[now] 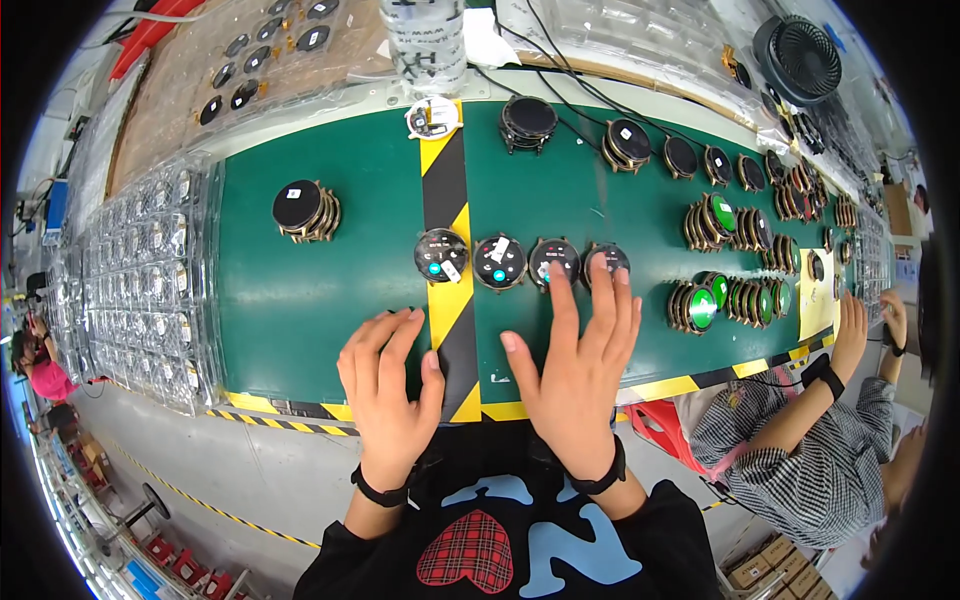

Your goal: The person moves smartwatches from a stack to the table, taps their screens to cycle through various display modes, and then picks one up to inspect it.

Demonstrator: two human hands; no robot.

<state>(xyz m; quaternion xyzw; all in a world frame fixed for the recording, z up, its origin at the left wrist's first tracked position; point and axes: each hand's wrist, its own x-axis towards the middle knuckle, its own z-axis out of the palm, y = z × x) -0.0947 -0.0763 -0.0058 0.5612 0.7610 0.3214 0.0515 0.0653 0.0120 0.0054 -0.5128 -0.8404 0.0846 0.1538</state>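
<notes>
Along the left side of the frame, clear plastic trays (150, 300) line the end of the green bench (270, 320). Right of them, a stack of watch heads (305, 210) sits alone, dark screen uppermost. Lower and nearer the middle comes the left hand (388, 385), palm down, fingers curving up the frame and thumb out to the right; its grip is apart and holds nothing, and whether the fingertips touch the bench I cannot tell. Just right of it runs the yellow-and-black tape (455, 335).

At mid-frame four round smartwatch heads lie face up in a row, starting with the first smartwatch head (436, 248) on the tape, then the second smartwatch head (500, 262), both bearing white stickers. Next, the third smartwatch head (550, 250) lies straight ahead of the right hand (578, 380), the nearer hand, directly under its index fingertip. Being round, it shows no long axis. The right hand is palm down, wrist low in the frame, fingers reaching up the frame; its grip is apart, thumb well off to the left, closed on nothing. The middle finger overlaps the fourth smartwatch head (617, 258); contact there is unclear.

Farther right stand stacked watch heads with green screens (703, 307), then a co-worker's hand (850, 330).
</notes>
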